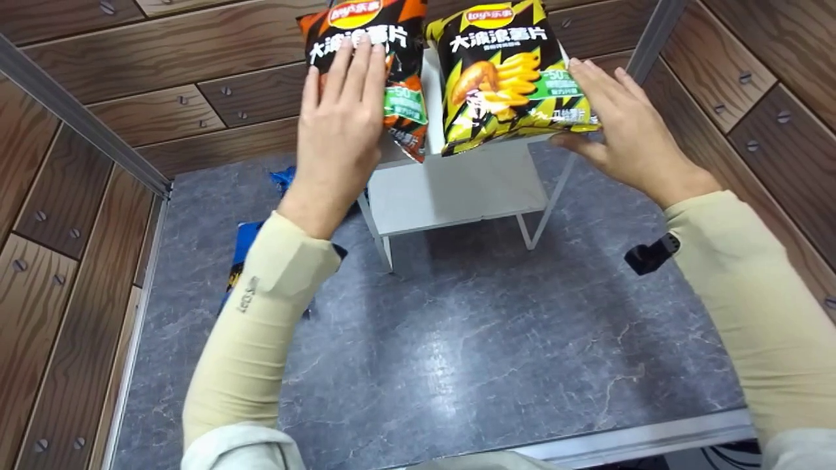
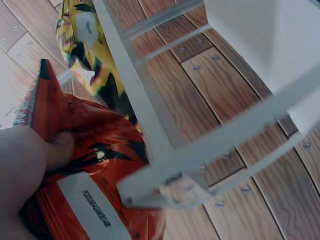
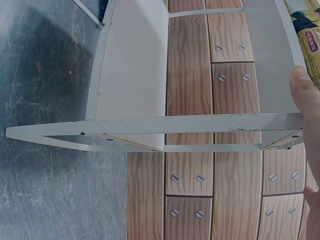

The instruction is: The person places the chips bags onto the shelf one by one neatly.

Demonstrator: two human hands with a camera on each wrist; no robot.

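Observation:
My left hand (image 1: 343,127) holds a black-and-orange bag of potato chips (image 1: 408,68), its fingers stretched over the front. In the left wrist view, the thumb (image 2: 60,150) presses the red back of that bag (image 2: 110,135). Right of it, a black-and-yellow bag of potato chips (image 1: 493,85) lies on the top of a white shelf stand (image 1: 434,140). My right hand (image 1: 630,127) rests with extended fingers against the yellow bag's right side. The right thumb (image 3: 302,87) is by the stand's top edge in the right wrist view.
Under the top, the stand has a lower white shelf (image 1: 457,189) on thin metal legs. Blue packets (image 1: 247,238) lie on the grey marbled floor (image 1: 457,339) to the left, partly hidden by my left arm. Wood-patterned walls (image 1: 150,59) with metal corner posts surround the space.

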